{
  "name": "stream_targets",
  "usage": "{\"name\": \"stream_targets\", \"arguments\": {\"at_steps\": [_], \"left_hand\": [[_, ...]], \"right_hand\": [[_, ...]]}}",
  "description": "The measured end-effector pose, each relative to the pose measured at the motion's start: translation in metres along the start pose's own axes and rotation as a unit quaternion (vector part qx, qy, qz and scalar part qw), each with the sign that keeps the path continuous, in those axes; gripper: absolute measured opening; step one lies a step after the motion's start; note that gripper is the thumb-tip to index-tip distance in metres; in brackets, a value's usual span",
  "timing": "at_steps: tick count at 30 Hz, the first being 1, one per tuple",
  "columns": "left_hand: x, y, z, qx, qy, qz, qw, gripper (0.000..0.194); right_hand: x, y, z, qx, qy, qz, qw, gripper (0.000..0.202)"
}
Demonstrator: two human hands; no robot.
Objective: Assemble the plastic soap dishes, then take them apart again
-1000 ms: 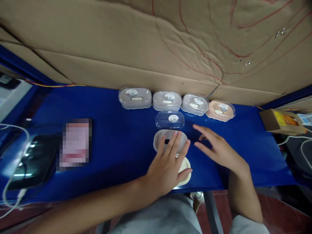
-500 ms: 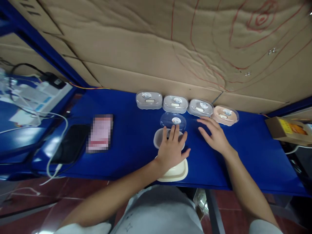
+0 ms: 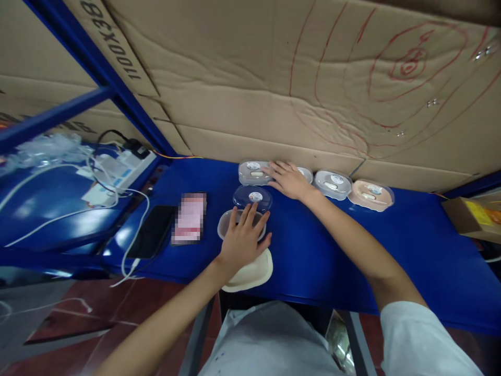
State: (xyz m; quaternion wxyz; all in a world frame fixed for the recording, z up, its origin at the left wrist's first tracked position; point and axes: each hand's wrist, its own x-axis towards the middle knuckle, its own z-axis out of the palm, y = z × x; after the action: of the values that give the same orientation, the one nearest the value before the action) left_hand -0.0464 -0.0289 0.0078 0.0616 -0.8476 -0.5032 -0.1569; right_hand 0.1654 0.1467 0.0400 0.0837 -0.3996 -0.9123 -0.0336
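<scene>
My left hand [image 3: 243, 236] lies with spread fingers over a pale oval container [image 3: 223, 225] near the table's front. Above the fingertips is a clear lid [image 3: 242, 197] with a round sticker. Partly under that hand, toward my body, lies a shallow cream-coloured oval piece [image 3: 254, 272]. My right hand [image 3: 290, 180] reaches to the back row, fingers stretched over the second closed container [image 3: 306, 175] and touching or nearly touching the first closed container [image 3: 247, 174]. Farther right stand another greyish closed container [image 3: 332, 186] and a peach one [image 3: 371, 196], each with a sticker and a white clip-like part.
A phone with a blurred screen [image 3: 189, 216] and a black device [image 3: 153, 232] lie on the blue table [image 3: 313, 250] at left. Beyond them are white cables and a power strip [image 3: 129, 168]. Cardboard [image 3: 235, 78] walls the back. An open carton [image 3: 469, 216] stands at right.
My right hand has moved left and back onto the row of containers. The pale container, clear lid and cream piece have shifted left on the table with my left hand. The view has turned slightly.
</scene>
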Motion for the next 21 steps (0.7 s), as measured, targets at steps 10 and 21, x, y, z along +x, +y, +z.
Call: {"name": "stream_targets", "arguments": {"at_steps": [10, 21], "left_hand": [[0.007, -0.016, 0.003, -0.006, -0.009, -0.01, 1.0, 0.054], [0.076, -0.065, 0.021, -0.01, -0.049, 0.006, 0.999, 0.061]], "right_hand": [[-0.082, 0.041, -0.001, -0.005, 0.01, 0.037, 0.999, 0.06], [-0.105, 0.056, -0.003, 0.014, 0.033, 0.066, 0.997, 0.061]]}}
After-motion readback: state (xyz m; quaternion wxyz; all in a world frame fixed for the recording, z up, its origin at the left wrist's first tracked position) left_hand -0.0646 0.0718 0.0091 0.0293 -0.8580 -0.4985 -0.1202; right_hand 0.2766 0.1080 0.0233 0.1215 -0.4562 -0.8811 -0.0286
